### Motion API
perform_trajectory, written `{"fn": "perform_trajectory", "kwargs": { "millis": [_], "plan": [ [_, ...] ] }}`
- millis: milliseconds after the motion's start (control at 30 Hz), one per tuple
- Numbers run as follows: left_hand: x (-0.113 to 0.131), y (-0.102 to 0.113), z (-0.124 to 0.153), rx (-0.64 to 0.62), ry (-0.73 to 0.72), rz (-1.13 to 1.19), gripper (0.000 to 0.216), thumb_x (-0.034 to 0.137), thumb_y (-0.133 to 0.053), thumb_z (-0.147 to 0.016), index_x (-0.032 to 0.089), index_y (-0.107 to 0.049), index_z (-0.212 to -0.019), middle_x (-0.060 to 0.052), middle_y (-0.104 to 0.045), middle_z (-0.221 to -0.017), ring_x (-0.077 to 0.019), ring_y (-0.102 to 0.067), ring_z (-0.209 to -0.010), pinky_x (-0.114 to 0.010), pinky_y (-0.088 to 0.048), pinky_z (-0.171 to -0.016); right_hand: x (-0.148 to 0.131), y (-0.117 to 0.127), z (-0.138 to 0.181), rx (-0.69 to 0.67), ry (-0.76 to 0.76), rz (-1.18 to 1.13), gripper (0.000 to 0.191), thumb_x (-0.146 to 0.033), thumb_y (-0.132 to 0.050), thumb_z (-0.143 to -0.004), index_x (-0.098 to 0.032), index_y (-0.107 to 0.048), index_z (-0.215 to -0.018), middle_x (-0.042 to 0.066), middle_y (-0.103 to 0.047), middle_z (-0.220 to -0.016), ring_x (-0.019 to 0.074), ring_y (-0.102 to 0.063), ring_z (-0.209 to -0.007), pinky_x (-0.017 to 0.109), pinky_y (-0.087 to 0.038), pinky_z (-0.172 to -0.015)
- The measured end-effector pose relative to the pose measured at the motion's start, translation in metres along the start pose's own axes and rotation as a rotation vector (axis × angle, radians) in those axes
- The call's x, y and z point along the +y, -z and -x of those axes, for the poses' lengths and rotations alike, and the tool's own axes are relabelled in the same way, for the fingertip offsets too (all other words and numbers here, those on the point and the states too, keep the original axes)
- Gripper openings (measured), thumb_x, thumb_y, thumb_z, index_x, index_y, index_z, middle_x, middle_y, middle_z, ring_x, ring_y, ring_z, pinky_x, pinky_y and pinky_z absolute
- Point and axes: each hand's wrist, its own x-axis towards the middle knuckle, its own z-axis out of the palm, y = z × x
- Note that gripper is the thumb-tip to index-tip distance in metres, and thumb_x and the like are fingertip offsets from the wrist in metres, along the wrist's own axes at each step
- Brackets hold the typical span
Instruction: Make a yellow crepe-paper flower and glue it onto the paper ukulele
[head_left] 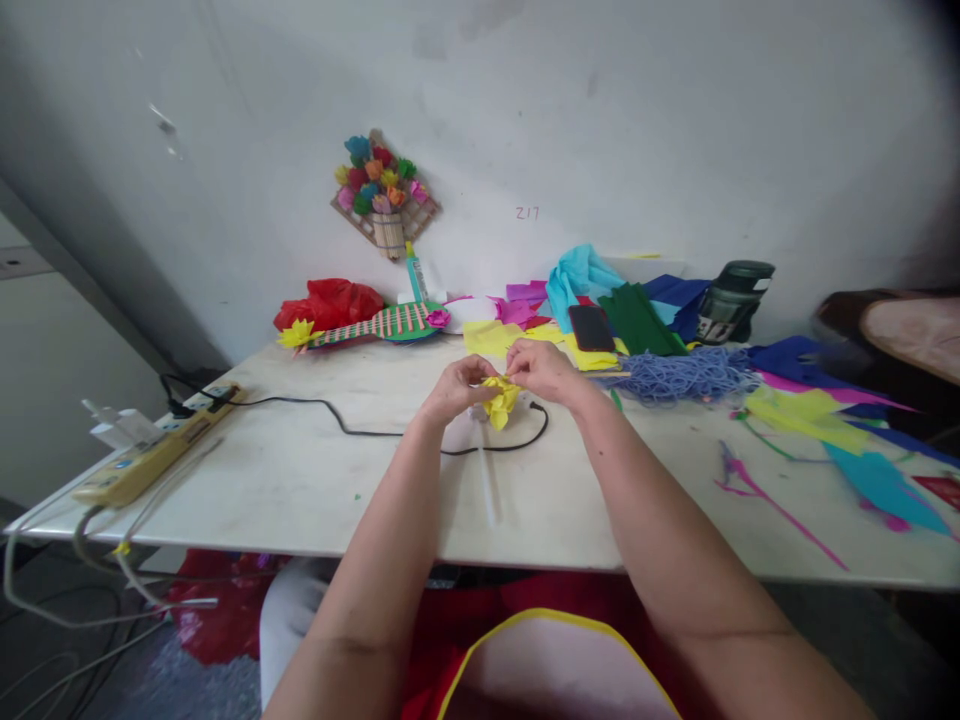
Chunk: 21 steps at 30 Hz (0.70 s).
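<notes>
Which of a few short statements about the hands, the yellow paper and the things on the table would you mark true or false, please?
1. Both the left hand and the right hand grip the yellow paper. True.
2. The phone is in the left hand. False: it lies on the coloured sheets beyond the hands.
3. A power strip lies at the left end of the table. True.
4. The paper flower bouquet stands on the table. False: it hangs on the wall.
5. The blue yarn lies left of the hands. False: it lies to their right.
</notes>
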Motion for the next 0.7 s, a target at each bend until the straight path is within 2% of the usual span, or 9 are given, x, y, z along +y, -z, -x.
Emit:
{"fn": "perform_trajectory", "kwargs": {
  "millis": [300, 533, 700],
  "plan": [
    [0.000, 0.001, 0.000, 0.004, -0.027, -0.070, 0.052, 0.017, -0.074, -0.055, 0.017, -0.050, -0.100, -0.004, -0.067, -0.084, -0.0130, -0.061, -0.073, -0.025, -0.046, -0.066, -0.011, 0.003, 0.004, -0.028, 0.012, 0.143, 0.015, -0.011, -0.059, -0.071, -0.019, -0.070, -0.064, 0.002, -0.065, -0.089, 0.0121, -0.054, -0.069, 0.025, -0.038, -0.061],
    [-0.004, 0.003, -0.004, 0.116, -0.125, -0.284, 0.038, 0.021, -0.071, -0.057, 0.016, -0.058, -0.092, -0.006, -0.067, -0.091, -0.0194, -0.064, -0.087, -0.024, -0.045, -0.065, -0.011, 0.003, 0.005, 0.021, 0.054, 0.229, 0.012, -0.016, -0.061, -0.075, -0.021, -0.072, -0.071, 0.001, -0.066, -0.092, 0.0126, -0.056, -0.072, 0.025, -0.036, -0.060],
    [-0.001, 0.004, -0.004, 0.165, -0.164, -0.397, 0.032, 0.020, -0.067, -0.058, 0.017, -0.063, -0.089, -0.005, -0.069, -0.092, -0.0186, -0.064, -0.087, -0.024, -0.044, -0.064, -0.011, 0.002, 0.006, 0.059, 0.071, 0.275, 0.012, -0.020, -0.061, -0.077, -0.023, -0.072, -0.076, 0.000, -0.066, -0.093, 0.0129, -0.057, -0.074, 0.026, -0.035, -0.059]
  ]
}}
